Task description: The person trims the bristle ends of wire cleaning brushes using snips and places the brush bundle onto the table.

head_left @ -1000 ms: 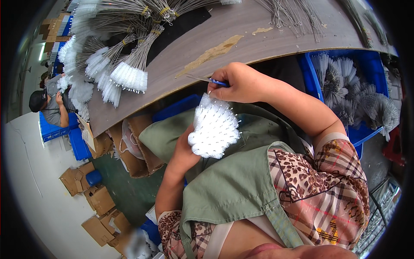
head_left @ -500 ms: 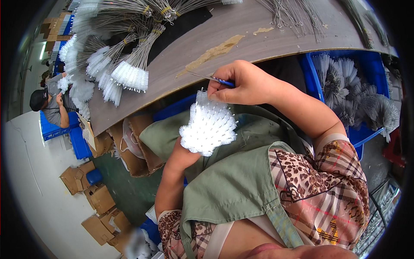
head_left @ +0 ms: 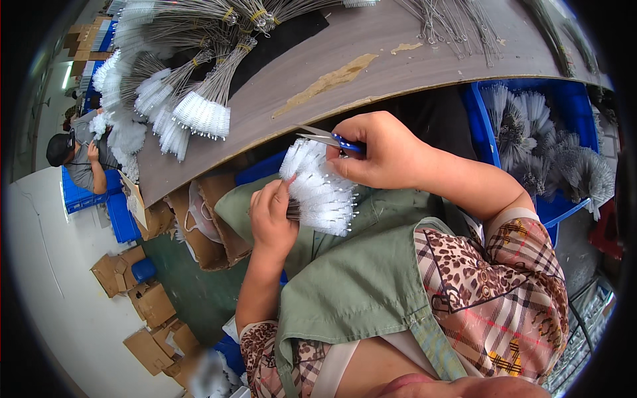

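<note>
A bundle of white bristle brushes [head_left: 323, 199] is in my left hand [head_left: 272, 215], its fingers closed round the thin wire stems over my green apron. The tufts fan out to the right, and their tips show as small pale dots. My right hand [head_left: 383, 149] grips small scissors [head_left: 346, 143] with blue handles. Their two metal blades stand apart, pointing left just above the top edge of the brush heads. The right fingertips are close to the bristles; whether they touch them I cannot tell.
Tied brush bundles [head_left: 202, 114] lie on the grey worktable [head_left: 265, 136] at the far left, and looped wires [head_left: 458, 26] lie farther right. A blue bin [head_left: 578, 109] holding more brushes stands at my right. Cardboard boxes [head_left: 151, 302] sit on the floor. Another person [head_left: 83, 159] works at the left.
My left hand has turned and come up, so the brush heads face right instead of toward me. My right hand has dropped slightly, and the scissor blades have spread apart.
</note>
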Demonstrator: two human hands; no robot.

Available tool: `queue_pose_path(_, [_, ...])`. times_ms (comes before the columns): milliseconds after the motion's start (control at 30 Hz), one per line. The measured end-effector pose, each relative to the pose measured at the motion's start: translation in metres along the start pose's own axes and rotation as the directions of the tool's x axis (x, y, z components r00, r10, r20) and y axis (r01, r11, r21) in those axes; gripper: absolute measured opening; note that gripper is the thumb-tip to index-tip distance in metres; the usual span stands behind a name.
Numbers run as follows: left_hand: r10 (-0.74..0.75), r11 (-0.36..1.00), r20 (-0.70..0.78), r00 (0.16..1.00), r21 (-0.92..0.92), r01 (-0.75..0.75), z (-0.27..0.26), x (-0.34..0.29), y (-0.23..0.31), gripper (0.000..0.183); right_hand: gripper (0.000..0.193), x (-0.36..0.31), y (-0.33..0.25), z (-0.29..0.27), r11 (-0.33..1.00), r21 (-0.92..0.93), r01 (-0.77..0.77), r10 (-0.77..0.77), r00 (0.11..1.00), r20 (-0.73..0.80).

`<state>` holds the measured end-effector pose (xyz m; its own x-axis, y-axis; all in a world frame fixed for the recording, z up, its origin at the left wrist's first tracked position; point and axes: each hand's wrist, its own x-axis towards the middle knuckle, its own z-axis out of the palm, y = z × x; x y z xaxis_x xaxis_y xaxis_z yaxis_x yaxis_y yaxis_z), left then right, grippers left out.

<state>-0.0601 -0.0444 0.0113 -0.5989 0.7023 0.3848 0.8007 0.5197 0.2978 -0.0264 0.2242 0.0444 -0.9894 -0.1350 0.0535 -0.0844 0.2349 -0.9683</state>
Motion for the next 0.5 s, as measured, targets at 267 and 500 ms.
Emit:
queue_pose_path(267, [0.044, 0.983, 0.036, 0.998, 0.176, -0.050, -0.011, 0.004, 0.008, 0.063, 0.017, 0.003, 0.015, 0.015, 0.988, -0.043, 0.145, -0.147, 0.988, -0.047])
queue_pose_path(500, [0.063, 0.996, 0.010, 0.998, 0.067, -0.064, -0.008, -0.001, 0.008, 0.066, 0.016, 0.003, 0.015, 0.017, 0.979, -0.020, 0.203, -0.204, 0.971, -0.125])
